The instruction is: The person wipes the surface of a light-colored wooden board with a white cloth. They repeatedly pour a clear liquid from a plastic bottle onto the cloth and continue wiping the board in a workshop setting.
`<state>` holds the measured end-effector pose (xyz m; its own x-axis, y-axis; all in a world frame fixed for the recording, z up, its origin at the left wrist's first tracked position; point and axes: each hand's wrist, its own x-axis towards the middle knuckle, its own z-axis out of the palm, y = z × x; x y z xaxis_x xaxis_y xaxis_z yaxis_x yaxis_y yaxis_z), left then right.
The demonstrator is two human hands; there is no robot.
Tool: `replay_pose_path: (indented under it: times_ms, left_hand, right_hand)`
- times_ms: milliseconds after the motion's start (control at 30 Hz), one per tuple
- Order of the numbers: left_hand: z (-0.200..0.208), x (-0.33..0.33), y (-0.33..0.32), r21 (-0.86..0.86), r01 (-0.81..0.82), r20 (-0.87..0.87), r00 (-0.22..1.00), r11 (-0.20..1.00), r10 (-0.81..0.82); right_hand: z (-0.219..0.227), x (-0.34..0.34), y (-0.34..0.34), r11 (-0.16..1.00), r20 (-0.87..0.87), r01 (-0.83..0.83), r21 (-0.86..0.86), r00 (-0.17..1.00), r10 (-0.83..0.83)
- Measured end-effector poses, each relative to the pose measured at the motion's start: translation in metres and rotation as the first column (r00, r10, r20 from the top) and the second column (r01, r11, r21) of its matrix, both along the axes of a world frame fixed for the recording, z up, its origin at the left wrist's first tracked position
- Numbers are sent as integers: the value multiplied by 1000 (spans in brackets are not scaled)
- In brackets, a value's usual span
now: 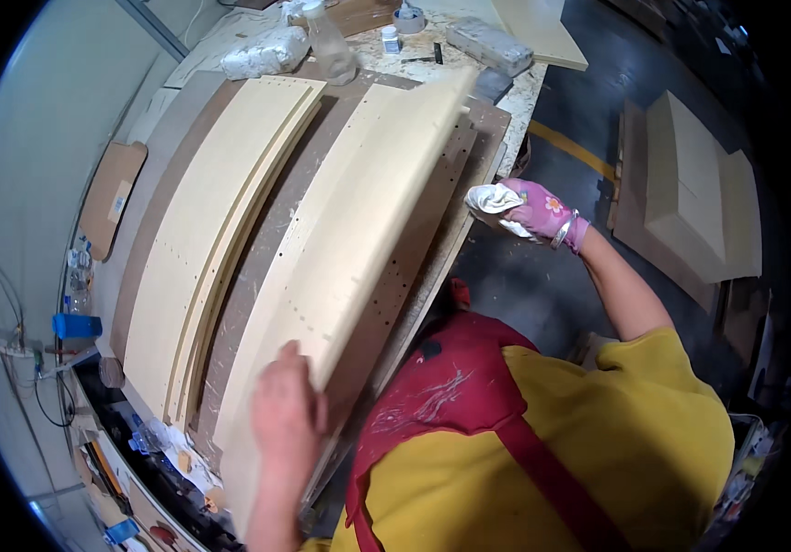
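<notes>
While the gloved right hand [542, 212] in the head view clutches a white cloth [496, 201] right of centre, the bare left hand [287, 405], lower centre, meets the pale panel [363, 221] mid-frame, its hold unclear. The panel seems tilted; weak support could let it slip, scraping the drilled board [411, 248] beneath.
</notes>
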<state>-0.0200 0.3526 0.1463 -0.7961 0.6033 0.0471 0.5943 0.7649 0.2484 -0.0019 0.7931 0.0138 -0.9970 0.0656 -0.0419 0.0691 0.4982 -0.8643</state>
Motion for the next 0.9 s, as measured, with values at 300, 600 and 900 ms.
replay_pose_path:
  times_ms: [300,600,900]
  left_hand:
    - [-118,-3,36,-51,-44,-8,999,998,44]
    - [-129,-196,38,309,-301,300,931,902,208]
    - [-144,-257,67,215,-394,725,678,893,124]
  right_hand:
    - [-16,17,-11,965,186,-224,135,962,197]
    - [-41,27,-83,963,190,-103,-247,970,152]
    - [-43,-27,-104,951,369,-29,-307,918,147]
